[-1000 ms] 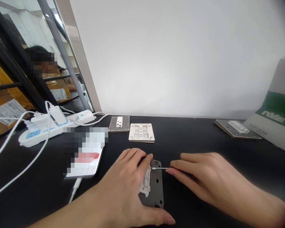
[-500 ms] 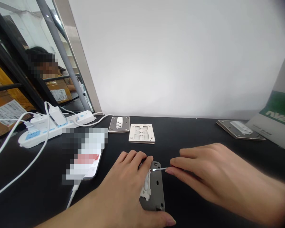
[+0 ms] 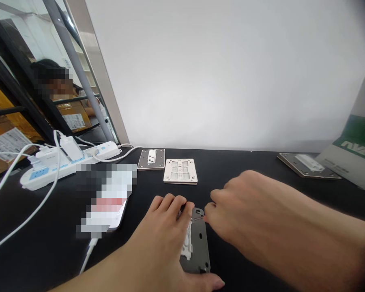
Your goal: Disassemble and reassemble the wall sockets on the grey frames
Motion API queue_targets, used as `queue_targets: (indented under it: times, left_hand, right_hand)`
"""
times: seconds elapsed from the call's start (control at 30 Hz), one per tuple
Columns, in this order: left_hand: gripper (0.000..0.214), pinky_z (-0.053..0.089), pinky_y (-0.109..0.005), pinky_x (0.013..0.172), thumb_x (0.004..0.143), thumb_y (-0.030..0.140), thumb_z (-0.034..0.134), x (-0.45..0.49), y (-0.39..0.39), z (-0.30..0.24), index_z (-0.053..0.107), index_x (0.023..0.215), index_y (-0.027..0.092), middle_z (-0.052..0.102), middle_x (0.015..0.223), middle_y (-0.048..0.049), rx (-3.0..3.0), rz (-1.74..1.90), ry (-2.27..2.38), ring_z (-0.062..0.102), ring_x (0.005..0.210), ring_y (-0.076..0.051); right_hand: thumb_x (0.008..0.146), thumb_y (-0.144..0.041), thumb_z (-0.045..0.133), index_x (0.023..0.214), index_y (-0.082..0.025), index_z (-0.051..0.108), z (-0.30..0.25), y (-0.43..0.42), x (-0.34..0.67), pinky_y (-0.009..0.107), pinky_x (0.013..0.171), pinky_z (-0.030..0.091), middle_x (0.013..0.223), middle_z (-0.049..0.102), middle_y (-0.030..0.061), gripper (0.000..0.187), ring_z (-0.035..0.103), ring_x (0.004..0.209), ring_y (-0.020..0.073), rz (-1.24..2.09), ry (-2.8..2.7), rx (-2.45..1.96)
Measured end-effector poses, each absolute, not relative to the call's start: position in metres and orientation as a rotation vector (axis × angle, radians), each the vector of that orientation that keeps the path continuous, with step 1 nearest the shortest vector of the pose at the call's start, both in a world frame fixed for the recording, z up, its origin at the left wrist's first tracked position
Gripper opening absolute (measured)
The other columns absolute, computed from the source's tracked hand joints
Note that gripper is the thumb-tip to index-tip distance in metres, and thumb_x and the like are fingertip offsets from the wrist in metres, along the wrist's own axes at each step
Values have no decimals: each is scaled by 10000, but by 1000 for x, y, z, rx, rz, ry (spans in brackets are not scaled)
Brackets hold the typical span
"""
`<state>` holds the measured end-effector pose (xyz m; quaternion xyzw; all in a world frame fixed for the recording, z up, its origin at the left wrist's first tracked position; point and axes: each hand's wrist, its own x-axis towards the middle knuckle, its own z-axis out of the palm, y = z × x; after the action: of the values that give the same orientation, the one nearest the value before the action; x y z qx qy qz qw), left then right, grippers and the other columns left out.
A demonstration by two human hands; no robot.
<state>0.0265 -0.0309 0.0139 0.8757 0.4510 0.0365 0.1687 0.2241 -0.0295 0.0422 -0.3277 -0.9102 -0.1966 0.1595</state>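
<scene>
In the head view, my left hand (image 3: 167,231) spans a grey wall switch plate (image 3: 200,247) on the black table, fingers at its far edge and thumb at its near edge. A white plastic module (image 3: 187,245) sits in the plate's middle, partly covered by that hand. My right hand (image 3: 231,211) is closed at the plate's right side, pinching a thin metal tool (image 3: 197,219) with a narrow blade. The blade reaches over the plate to the top end of the white module. Most of the tool is hidden by my fingers.
Behind lie another grey plate (image 3: 142,162) and a cream frame (image 3: 170,178). A phone (image 3: 117,219) on a cable and a white power strip (image 3: 88,156) stand left. At right are a third plate (image 3: 295,166) and a green-white box (image 3: 357,134). A person (image 3: 53,73) is beyond the shelf.
My right hand has rolled over and shifted left toward the plate, so less of the tool shows and its blade angle differs. My left hand still holds the plate in place.
</scene>
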Motion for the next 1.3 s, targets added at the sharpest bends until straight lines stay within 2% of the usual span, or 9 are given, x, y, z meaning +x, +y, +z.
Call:
queue_targets:
  times: [0.13, 0.2, 0.37, 0.43, 0.53, 0.6, 0.87, 1.1, 1.3]
  left_hand:
    - [630, 336, -598, 1033, 652, 670, 689, 29, -31, 17, 697, 1072, 201, 592, 1255, -131, 2457, 104, 1246, 499, 1156, -392]
    - [596, 358, -577, 1020, 664, 664, 681, 29, -30, 16, 705, 1043, 205, 619, 1203, -118, 2455, 121, 1231, 518, 1117, -373]
    - [898, 327, -636, 1023, 684, 750, 587, 26, -27, 10, 555, 1315, 112, 528, 1342, -197, 2514, 64, 1256, 457, 1196, -439]
    - [971, 302, -646, 1043, 701, 770, 553, 25, -27, 7, 487, 1378, 77, 501, 1374, -217, 2547, 54, 1267, 434, 1231, -450]
    - [1018, 316, -643, 1039, 696, 790, 541, 24, -29, 5, 467, 1391, 50, 515, 1360, -227, 2565, 94, 1256, 461, 1212, -442]
    - [1025, 326, -647, 1027, 689, 782, 556, 24, -30, 5, 472, 1386, 35, 531, 1337, -232, 2568, 129, 1257, 475, 1194, -443]
    - [1037, 290, -694, 1024, 673, 763, 578, 24, -30, 5, 435, 1421, 58, 509, 1355, -221, 2520, 156, 1293, 432, 1222, -468]
    - [1040, 260, -672, 1062, 660, 786, 565, 25, -29, 2, 458, 1410, 73, 504, 1364, -209, 2493, 199, 1336, 423, 1238, -450]
    - [1045, 233, -668, 1081, 671, 804, 529, 25, -30, 0, 459, 1408, 67, 503, 1375, -213, 2486, 195, 1345, 408, 1264, -455]
  right_hand:
    - [926, -367, 480, 433, -271, 420, 31, -22, 214, 384, 510, 197, 395, 423, 12, 506, 410, 471, 167, -492, -2780, -779]
    - [924, -384, 492, 420, -266, 405, 34, -17, 209, 382, 506, 204, 371, 395, 5, 525, 405, 458, 161, -455, -2853, -753]
    - [875, -323, 572, 497, -257, 517, 62, -4, 212, 368, 467, 170, 430, 486, -21, 388, 344, 386, 131, -450, -2997, -798]
    - [883, -287, 567, 551, -244, 551, 61, -1, 221, 353, 456, 180, 474, 524, -27, 336, 384, 388, 128, -383, -3008, -890]
    - [974, -304, 435, 622, -225, 552, 42, -4, 237, 316, 486, 260, 550, 541, -30, 379, 480, 467, 119, -148, -2869, -1014]
    - [993, -323, 399, 666, -219, 574, 24, -9, 246, 303, 484, 261, 573, 527, -29, 385, 461, 473, 111, -70, -2766, -1047]
    - [985, -302, 451, 935, -210, 683, -1, -29, 254, 292, 517, 305, 666, 593, -4, 254, 535, 545, 122, -73, -2543, -1113]
    - [967, -318, 493, 745, -226, 591, 5, -40, 252, 296, 508, 273, 626, 538, -34, 259, 480, 515, 110, 35, -2628, -1129]
    - [978, -308, 462, 726, -244, 545, 12, -43, 246, 313, 514, 243, 619, 530, -46, 274, 465, 509, 130, -9, -2694, -1077]
